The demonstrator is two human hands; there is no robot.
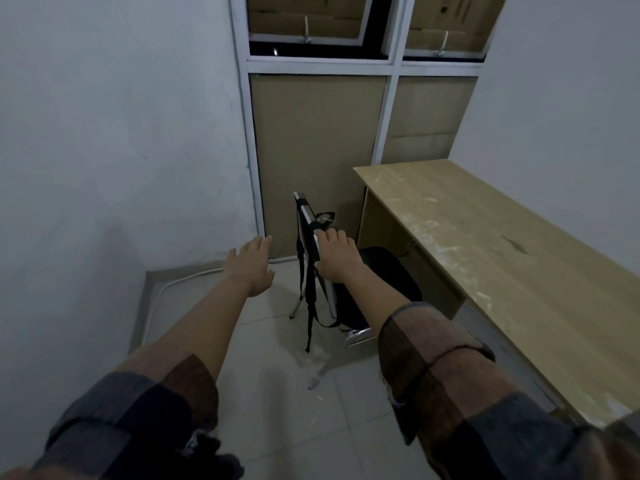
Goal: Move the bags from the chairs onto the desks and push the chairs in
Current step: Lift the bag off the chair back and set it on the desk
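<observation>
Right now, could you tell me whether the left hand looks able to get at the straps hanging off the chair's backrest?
Probably yes. The left hand is open in mid-air just left of the black straps, with nothing between them. The right hand grips the chair backrest's top edge, clear of that path.

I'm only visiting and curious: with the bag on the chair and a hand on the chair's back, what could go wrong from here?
1. The black bag lies on the chair seat; pushing the chair in now could jam it against the desk edge.
2. Its straps dangle over the backrest toward the floor and might snag a chair leg.
3. The right hand grips only the backrest top, and the left hand is free, so the chair may tip.
</observation>
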